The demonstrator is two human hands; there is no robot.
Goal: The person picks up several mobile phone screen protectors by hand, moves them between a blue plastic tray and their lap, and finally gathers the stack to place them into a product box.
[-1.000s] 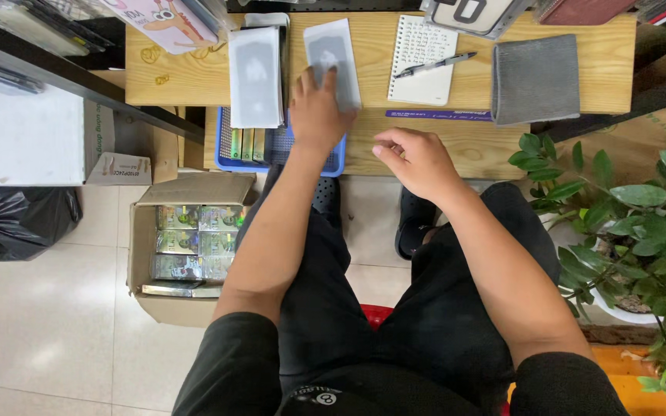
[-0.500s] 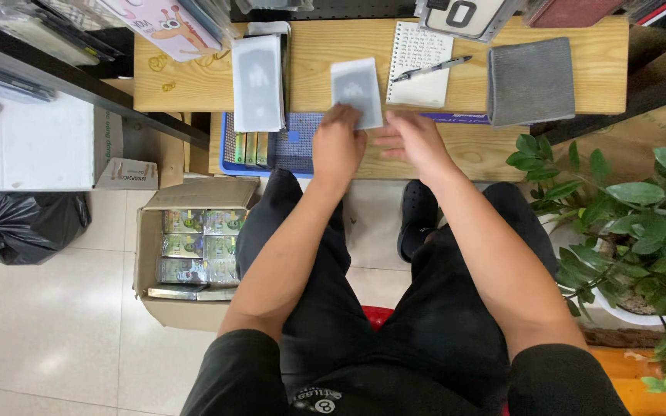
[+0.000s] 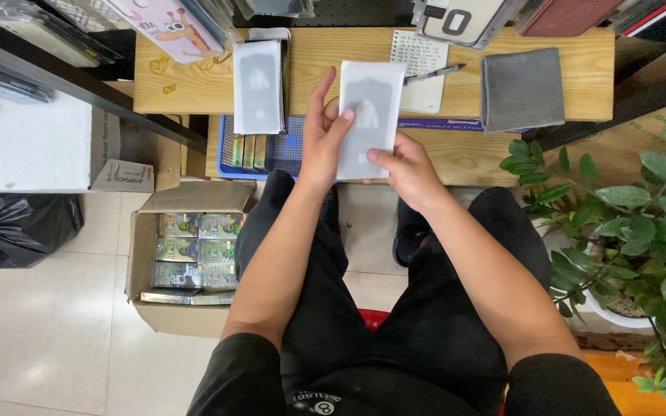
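Both hands on one white sleeve point(image 3: 369, 115) | lifted off the wooden desk point(image 3: 456, 154) since a second ago | left hand point(image 3: 319, 139) fingers clamped on its left edge | right hand point(image 3: 406, 169) pinching bottom corner | sleeve now above desk front, ready for handling.

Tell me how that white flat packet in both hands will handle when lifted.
The white packet looks thin and flat, so probably light. It stands straight between the left hand and right hand without sagging, suggesting some stiffness. Its smooth, glossy-looking face may be slippery.
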